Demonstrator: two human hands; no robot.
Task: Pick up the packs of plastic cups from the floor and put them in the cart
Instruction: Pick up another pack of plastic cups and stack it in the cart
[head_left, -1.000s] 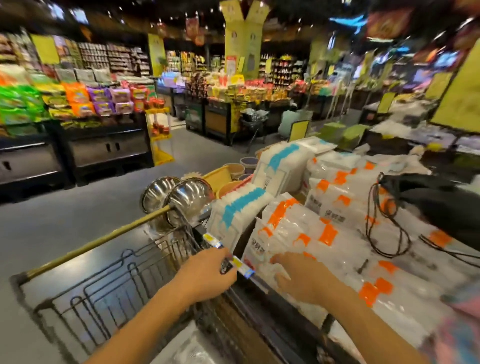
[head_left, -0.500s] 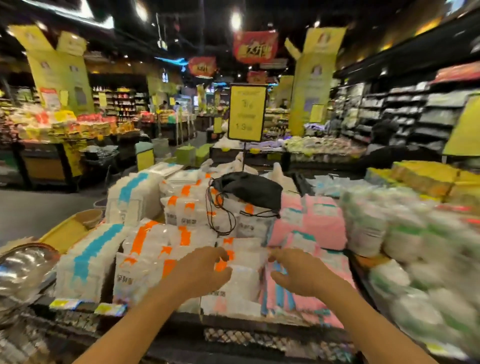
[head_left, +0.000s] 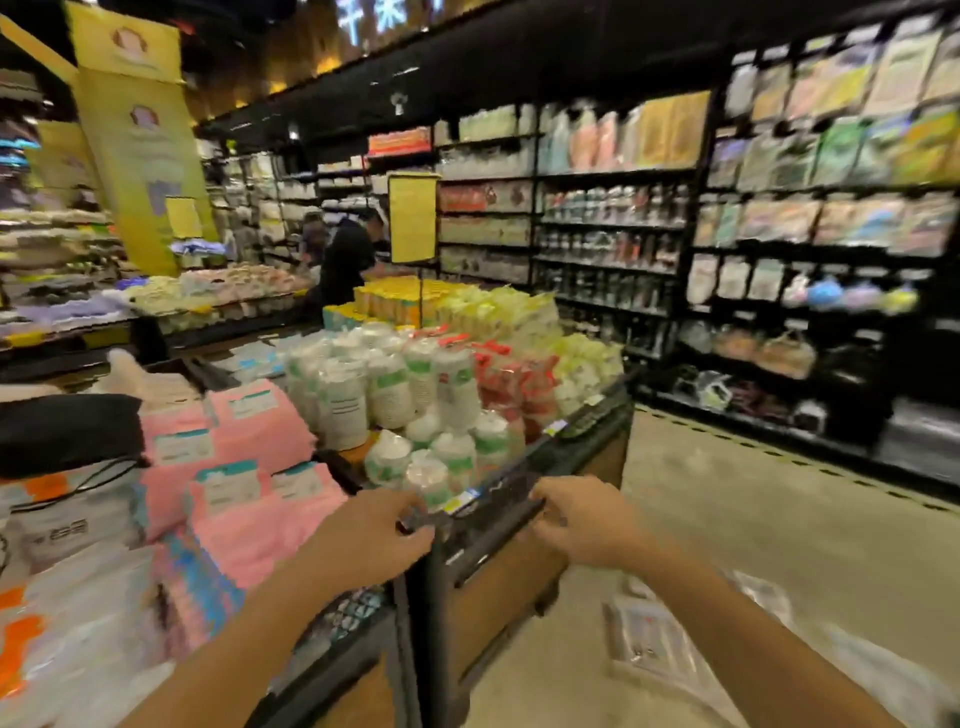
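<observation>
Clear plastic packs of cups (head_left: 652, 642) lie on the beige floor at the lower right, below my right forearm, and a second blurred clear pack (head_left: 883, 680) lies further right. My left hand (head_left: 374, 540) hovers at the corner of a display table (head_left: 498, 551), fingers loosely curled and holding nothing. Just right of that corner, my right hand (head_left: 576, 519) is also loosely curled and holds nothing. The cart is out of view.
The display table carries wrapped cup stacks (head_left: 395, 395), pink packs (head_left: 244, 441), orange-marked white packs (head_left: 57, 613) and a black bag (head_left: 62, 431). Tall dark shelves (head_left: 779, 260) line the right side of the aisle. A person in black (head_left: 345, 260) stands behind the table.
The view has swung to the right, away from the cart and the steel bowls, to the table's corner and the aisle floor. Both hands moved right with it, still holding nothing.
</observation>
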